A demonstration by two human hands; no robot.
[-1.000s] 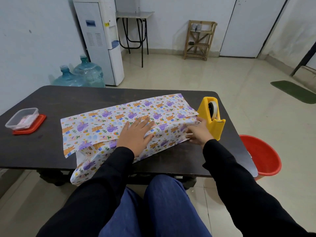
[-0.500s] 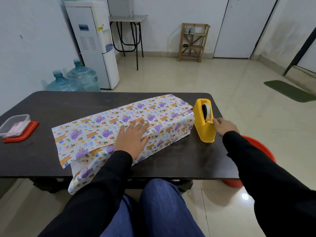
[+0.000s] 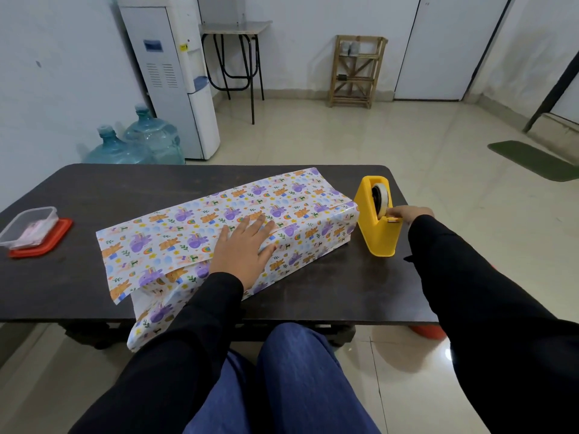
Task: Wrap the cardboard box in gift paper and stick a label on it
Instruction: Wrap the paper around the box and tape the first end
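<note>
A long box covered in patterned gift paper (image 3: 194, 233) lies across the dark table (image 3: 78, 277); the cardboard itself is hidden under the paper. My left hand (image 3: 242, 249) presses flat on the overlapping paper edges on top of the box. Loose paper hangs over the table's near edge at the left end. To the right of the box stands a yellow tape dispenser (image 3: 377, 216) with a white tape roll. My right hand (image 3: 407, 212) is at the dispenser's cutter end, fingertips pinching the tape end there.
A clear plastic container on a red lid (image 3: 34, 231) sits at the table's left edge. A red bucket (image 3: 427, 332) stands on the floor under the table's right corner. Water bottles and a dispenser stand behind the table.
My right hand left the right end of the wrapped box and went to the tape dispenser. The left hand stayed pressed on the paper.
</note>
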